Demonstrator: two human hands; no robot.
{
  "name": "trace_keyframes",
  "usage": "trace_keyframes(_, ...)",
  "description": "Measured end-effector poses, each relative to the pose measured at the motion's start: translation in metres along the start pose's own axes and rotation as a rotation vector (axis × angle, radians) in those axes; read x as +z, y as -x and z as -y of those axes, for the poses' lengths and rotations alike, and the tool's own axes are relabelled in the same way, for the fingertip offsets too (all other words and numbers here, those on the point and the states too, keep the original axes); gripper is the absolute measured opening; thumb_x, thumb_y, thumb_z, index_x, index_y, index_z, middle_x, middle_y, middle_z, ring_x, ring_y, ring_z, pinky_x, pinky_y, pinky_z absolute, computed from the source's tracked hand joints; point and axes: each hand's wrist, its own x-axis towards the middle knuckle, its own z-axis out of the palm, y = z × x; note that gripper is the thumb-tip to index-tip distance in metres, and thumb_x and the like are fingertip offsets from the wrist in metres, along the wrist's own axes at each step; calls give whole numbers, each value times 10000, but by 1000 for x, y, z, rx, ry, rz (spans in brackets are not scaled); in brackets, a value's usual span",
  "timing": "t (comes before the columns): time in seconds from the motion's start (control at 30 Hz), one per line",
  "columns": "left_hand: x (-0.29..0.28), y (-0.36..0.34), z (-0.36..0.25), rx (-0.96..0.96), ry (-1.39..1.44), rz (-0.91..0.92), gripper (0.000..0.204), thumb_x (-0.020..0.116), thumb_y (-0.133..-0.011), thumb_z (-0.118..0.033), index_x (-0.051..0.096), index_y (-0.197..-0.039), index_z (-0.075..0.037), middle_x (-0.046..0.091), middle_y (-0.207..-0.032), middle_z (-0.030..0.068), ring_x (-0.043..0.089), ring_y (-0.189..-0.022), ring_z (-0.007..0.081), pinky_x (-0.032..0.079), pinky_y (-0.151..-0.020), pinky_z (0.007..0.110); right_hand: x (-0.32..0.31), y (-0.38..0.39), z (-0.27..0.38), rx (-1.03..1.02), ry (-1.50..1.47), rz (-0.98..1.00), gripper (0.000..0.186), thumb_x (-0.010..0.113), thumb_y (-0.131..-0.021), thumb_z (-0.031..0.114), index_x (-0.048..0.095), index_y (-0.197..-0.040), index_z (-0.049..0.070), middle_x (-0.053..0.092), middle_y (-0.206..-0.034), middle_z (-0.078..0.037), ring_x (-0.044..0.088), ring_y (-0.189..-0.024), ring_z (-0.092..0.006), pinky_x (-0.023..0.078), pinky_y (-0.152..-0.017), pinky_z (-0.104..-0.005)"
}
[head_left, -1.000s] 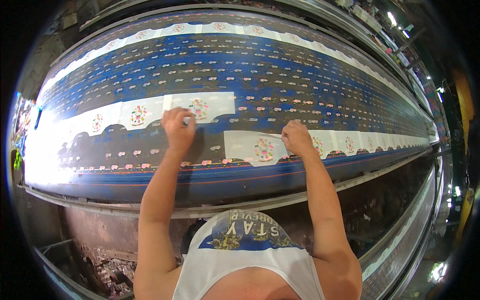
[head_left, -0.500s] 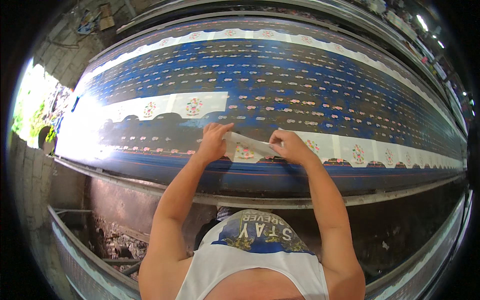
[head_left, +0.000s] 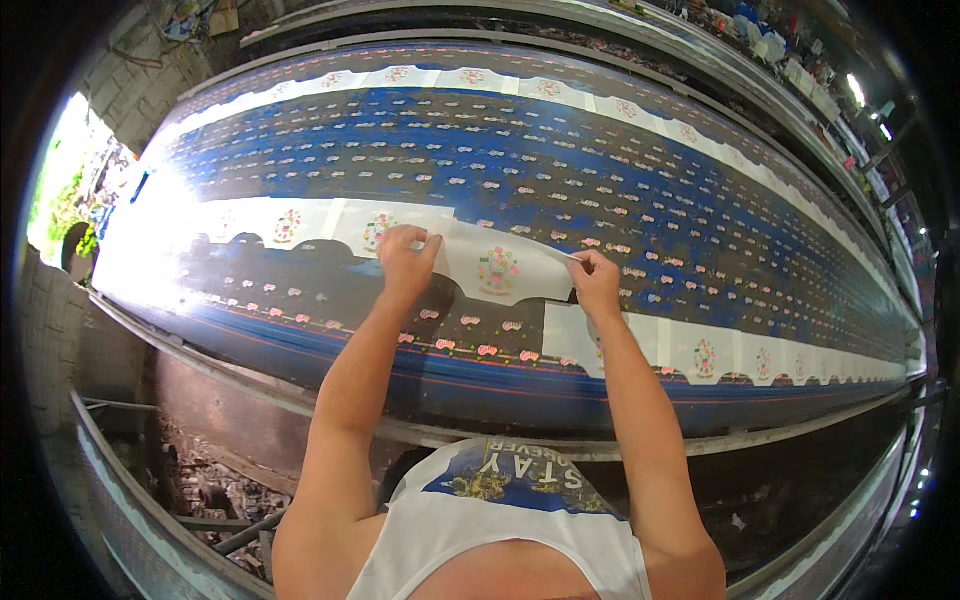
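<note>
A white fabric piece (head_left: 507,264) with a coloured round print and a curved lower edge stretches between my hands over the long printing table. My left hand (head_left: 405,262), fingers pinched together, has its upper left corner, beside the end of a row of similar white pieces (head_left: 330,222). The upper right corner is pinched in my right hand (head_left: 597,285), slightly raised, so the top edge pulls taut. Below my right forearm starts another row of white pieces (head_left: 705,352), lying along the near side of the table.
The long table (head_left: 450,385) has a dark and blue surface covered with rows of small pink and white printed marks. A third row of white pieces (head_left: 470,82) runs along its far side. Metal rails (head_left: 330,410) edge the table. Debris (head_left: 220,478) lies on the floor at left.
Both hands have moved away from the near row, carrying the fabric piece to the end of the middle row. The piece was folded and slack before; now it is spread out.
</note>
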Motion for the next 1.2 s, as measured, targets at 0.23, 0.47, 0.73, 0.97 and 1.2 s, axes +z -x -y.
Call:
trace_keyframes(0.23,29,-26,12,146,-175,-87,121,855,-880,-214,778,-908,-126,754,-1146,62,612,-1321,367,352,-1209,624,19,-47,-25,-75,317,-192,219,770,-1009,262,803,-1073,54,801,-917,-141,763,-820,-288,574,-766,-405)
trace_keyframes(0.47,24,-22,13,74,-248,-29,162,821,-922,-185,769,-1043,-91,747,-1237,70,590,-1371,392,317,-1245,631,38,-47,-13,-4,554,-309,273,807,-986,355,796,-1005,83,803,-884,-124,766,-792,-307,577,-737,-422)
trace_keyframes(0.73,28,-27,18,98,-169,-107,175,833,-882,-176,752,-1031,-135,749,-1256,84,593,-1367,382,331,-1232,608,-2,-48,-24,231,-258,-156,161,730,-1071,159,767,-1136,17,710,-860,-31,655,-727,-89,528,-605,-226)
trace_keyframes(0.97,21,-20,21,180,-37,-228,176,891,-843,-152,718,-854,-122,780,-1141,55,654,-1292,368,353,-1201,596,-123,8,-14,33,616,129,130,829,-952,193,803,-993,73,723,-945,-62,707,-884,-249,564,-790,-410)
trace_keyframes(1.2,32,36,-72,286,-29,-131,159,879,-863,-151,722,-877,-128,768,-1120,59,674,-1275,351,382,-1152,590,-205,46,-24,-228,1069,314,134,848,-893,244,797,-931,126,701,-1058,-104,671,-1111,-346,557,-943,-500)
